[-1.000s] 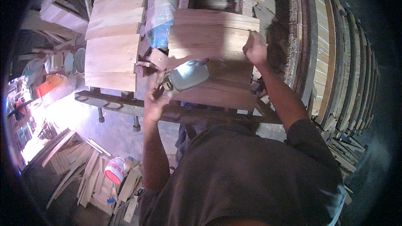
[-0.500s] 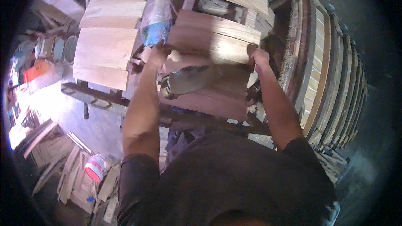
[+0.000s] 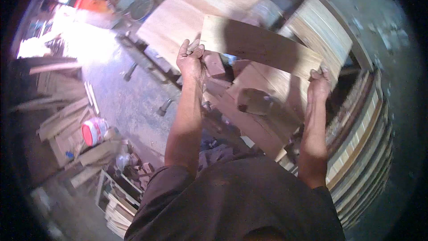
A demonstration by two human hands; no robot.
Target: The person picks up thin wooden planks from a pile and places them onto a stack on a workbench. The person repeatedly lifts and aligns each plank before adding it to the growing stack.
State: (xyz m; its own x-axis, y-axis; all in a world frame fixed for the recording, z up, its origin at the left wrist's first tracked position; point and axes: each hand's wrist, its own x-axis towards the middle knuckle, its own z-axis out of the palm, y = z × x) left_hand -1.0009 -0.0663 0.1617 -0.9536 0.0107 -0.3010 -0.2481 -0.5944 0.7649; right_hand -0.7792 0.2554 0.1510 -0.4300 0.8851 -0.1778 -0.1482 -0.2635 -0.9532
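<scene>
Closest, along the bottom of the frame, is the person's dark shirt, with bare forearms running up the picture on either side. Left of center, the left hand has its fingers partly curled at the left end of a wooden board, thumb at the lower corner. Right of center, the right hand pinches the board's lower right corner — a narrow hold, the fingers bent in.

The board lies between the two hands and mostly just above them in the frame. Its long axis runs from one hand to the other, sloping down to the right, so neither hand is nearer — each has its own end, the right one sitting lower in the picture.

Below the board's middle, a dull, rounded container rests on other planks. Beyond the board, pale panels fill the upper middle, and more boards slant across the upper right. A red and white bucket sits among scrap wood at left; farther off, something orange shows at upper left.
</scene>
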